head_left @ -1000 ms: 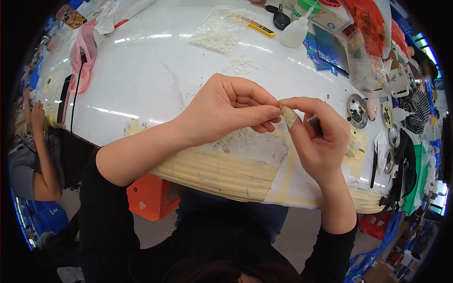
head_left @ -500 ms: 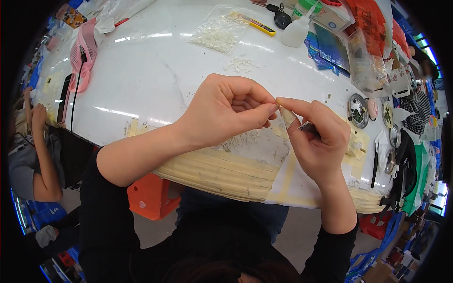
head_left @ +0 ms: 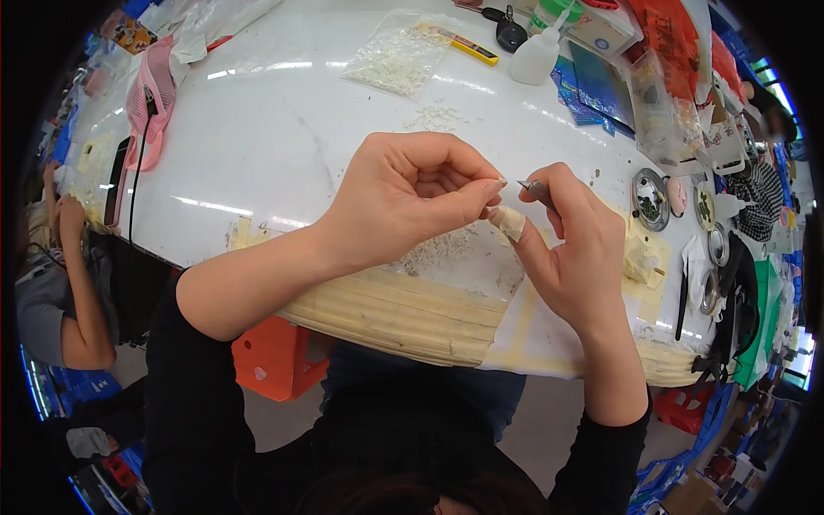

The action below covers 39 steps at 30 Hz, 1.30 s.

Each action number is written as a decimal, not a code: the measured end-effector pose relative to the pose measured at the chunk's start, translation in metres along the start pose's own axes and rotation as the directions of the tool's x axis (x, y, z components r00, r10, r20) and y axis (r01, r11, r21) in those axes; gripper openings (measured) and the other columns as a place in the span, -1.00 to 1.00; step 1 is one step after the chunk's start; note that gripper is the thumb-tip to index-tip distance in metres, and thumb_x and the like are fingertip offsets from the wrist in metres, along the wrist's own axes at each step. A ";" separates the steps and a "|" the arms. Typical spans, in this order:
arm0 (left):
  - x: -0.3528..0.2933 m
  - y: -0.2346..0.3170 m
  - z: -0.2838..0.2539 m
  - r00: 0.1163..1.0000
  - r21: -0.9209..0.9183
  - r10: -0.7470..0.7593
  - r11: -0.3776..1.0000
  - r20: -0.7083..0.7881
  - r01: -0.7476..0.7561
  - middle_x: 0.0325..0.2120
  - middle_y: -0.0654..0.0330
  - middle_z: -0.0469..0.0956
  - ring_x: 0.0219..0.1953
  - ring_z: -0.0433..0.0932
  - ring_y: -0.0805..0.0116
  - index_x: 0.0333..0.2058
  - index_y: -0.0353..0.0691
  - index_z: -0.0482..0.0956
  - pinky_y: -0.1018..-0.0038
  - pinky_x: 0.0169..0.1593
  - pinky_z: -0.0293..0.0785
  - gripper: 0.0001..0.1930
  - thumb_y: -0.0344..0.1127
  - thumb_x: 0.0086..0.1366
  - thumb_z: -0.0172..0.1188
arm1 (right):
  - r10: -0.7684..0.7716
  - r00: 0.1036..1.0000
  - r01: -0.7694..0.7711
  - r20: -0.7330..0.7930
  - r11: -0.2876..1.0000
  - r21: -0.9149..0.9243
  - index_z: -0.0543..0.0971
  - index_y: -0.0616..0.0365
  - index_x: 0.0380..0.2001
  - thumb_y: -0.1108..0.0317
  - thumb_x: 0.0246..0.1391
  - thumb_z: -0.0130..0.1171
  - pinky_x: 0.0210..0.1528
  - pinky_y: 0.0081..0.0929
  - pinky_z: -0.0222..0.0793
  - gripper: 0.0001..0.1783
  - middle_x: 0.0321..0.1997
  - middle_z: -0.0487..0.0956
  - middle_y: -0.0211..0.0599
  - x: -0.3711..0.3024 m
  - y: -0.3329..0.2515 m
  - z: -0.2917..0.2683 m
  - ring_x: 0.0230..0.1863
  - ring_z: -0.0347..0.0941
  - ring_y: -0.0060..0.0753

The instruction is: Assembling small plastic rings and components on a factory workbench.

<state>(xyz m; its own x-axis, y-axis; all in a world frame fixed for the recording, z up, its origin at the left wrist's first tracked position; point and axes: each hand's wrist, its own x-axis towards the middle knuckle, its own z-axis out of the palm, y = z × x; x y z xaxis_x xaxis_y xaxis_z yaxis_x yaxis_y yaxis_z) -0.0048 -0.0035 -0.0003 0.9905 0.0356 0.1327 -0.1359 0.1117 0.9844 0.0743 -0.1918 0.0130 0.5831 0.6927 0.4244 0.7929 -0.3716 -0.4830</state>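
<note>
Above the near part of the white table, my left hand (head_left: 386, 202) is closed in a pinch of thumb and forefinger. A tiny whitish piece (head_left: 502, 180) shows at those fingertips, too small to make out well. Close to its right, my right hand (head_left: 579, 249) grips a short, pointed metal blade (head_left: 538, 191) with bent fingers, its tip toward the pinched piece. Cream tape (head_left: 511, 224) wraps the right thumb, whose end is by the left fingertips. The rest of the blade is hidden in the palm. Small white bits (head_left: 438, 251) lie scattered on the table below.
Farther back are a clear bag (head_left: 395, 69) of white bits, a yellow cutter (head_left: 474, 50), a squeeze bottle (head_left: 534, 58) and blue shiny sheets (head_left: 603, 90). A round metal dish (head_left: 650, 199) stands at right. A co-worker's arm (head_left: 75, 283) shows at far left.
My right forefinger has drawn back from the left fingertips. The blade has turned, its tip now toward my left hand, and the taped thumb has moved lower. The left hand has hardly moved.
</note>
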 end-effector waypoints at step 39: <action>0.000 -0.002 0.002 0.992 0.029 -0.123 0.992 0.041 0.122 -0.41 0.18 0.63 -0.33 0.62 0.53 -0.26 -0.40 0.57 0.59 -0.23 0.61 -0.89 -0.45 0.31 0.19 | 0.057 0.998 -0.057 0.007 0.951 0.303 0.63 0.16 -0.30 0.63 -0.13 0.17 -0.53 -0.66 0.27 -0.73 -0.47 0.56 -0.38 0.000 -0.004 -0.005 -0.62 0.32 -0.62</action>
<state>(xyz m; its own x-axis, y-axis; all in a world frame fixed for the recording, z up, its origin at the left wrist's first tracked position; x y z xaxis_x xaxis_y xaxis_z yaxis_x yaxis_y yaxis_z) -0.0047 -0.0060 -0.0019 0.9997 -0.0195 0.0149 -0.0132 0.0862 0.9962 0.0723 -0.1929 0.0185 0.6263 0.6748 0.3905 0.6678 -0.2058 -0.7154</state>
